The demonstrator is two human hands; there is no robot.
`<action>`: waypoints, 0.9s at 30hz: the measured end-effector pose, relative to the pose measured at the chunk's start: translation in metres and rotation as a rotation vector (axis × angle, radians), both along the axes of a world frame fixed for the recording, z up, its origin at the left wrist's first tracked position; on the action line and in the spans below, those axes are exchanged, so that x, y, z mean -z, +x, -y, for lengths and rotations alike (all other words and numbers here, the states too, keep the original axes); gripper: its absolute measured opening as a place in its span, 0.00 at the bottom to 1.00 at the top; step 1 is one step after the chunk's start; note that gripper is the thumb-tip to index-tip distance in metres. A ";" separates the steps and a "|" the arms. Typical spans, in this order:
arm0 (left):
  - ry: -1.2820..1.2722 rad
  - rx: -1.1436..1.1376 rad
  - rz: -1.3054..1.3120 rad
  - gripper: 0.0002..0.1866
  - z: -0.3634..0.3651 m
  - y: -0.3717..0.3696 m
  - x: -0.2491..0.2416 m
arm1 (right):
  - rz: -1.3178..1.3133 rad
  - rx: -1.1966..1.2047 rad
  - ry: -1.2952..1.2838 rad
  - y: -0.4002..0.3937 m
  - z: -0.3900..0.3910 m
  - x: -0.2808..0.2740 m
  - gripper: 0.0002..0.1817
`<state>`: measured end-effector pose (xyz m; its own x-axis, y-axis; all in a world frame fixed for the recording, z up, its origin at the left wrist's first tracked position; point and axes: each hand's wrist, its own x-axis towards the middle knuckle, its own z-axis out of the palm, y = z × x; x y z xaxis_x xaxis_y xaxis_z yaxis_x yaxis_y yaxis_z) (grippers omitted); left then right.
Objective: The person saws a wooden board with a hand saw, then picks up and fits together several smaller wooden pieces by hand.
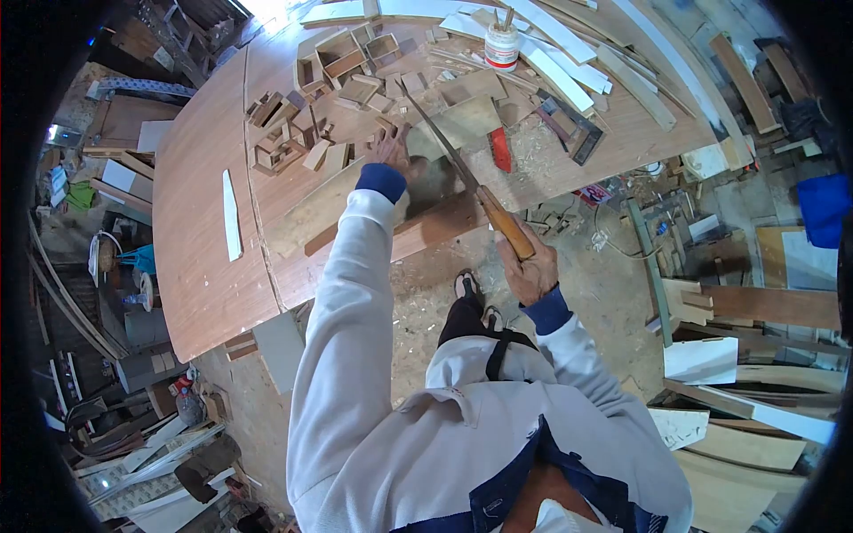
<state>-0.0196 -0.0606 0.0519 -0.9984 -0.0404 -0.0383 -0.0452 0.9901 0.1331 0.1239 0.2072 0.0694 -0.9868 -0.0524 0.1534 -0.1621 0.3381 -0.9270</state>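
Note:
My right hand (531, 266) is closed round the wooden handle of a long saw (458, 162), whose thin blade points up and to the left over the workbench (200, 222). My left hand (389, 151) lies on a long pale board (324, 209) on the bench, its fingertips near small wood pieces. A reddish wood strip (435, 222) runs along the bench's near edge under the saw. Just right of the blade is a red object (500, 149). Small wooden frames and boxes (341, 55) sit beyond my left hand.
At the bench's far side stands a white jar (502, 46) with sticks in it, beside long white strips (555, 75). A dark-edged frame (573, 129) lies to the right. Boards (755, 306) are stacked on the floor at right; a blue item (822, 210) is near them.

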 end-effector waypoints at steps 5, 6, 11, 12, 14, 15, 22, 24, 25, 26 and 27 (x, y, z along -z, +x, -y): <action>0.040 0.061 -0.014 0.52 0.008 -0.012 0.033 | -0.006 -0.011 0.023 -0.009 0.002 0.002 0.23; 0.054 0.087 -0.025 0.54 0.008 -0.012 0.034 | -0.019 -0.008 0.023 -0.008 0.001 0.003 0.23; 0.103 0.056 0.097 0.53 0.001 -0.015 0.035 | 0.055 -0.005 0.066 -0.006 -0.003 0.002 0.23; 0.129 0.065 0.127 0.52 -0.002 -0.015 0.033 | 0.054 -0.003 0.088 -0.007 -0.003 0.001 0.23; 0.134 0.046 0.138 0.52 -0.010 -0.015 0.031 | 0.080 0.000 0.074 -0.007 -0.002 -0.003 0.22; 0.138 0.026 0.147 0.51 -0.012 -0.014 0.031 | 0.105 0.001 0.060 -0.007 -0.002 -0.004 0.20; 0.383 -0.034 -0.218 0.34 -0.013 -0.017 0.066 | 0.040 -0.013 0.116 -0.011 -0.007 0.000 0.24; 0.282 -0.276 -0.275 0.21 -0.025 -0.027 0.076 | 0.061 -0.042 0.159 -0.010 -0.008 -0.001 0.25; 0.285 -0.276 -0.273 0.21 -0.028 -0.027 0.080 | 0.062 -0.042 0.162 -0.009 -0.009 -0.001 0.25; 0.254 -0.293 -0.339 0.17 -0.030 -0.026 0.083 | 0.074 -0.052 0.162 -0.009 -0.010 -0.002 0.25; 0.221 -0.309 -0.406 0.14 -0.032 -0.025 0.085 | 0.087 -0.063 0.161 -0.009 -0.010 -0.002 0.25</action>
<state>-0.0449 -0.0285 -0.0326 -0.8776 -0.3686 0.3064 -0.2311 0.8855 0.4032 0.1148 0.2172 0.0710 -0.9900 -0.1311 0.0527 -0.1094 0.4747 -0.8733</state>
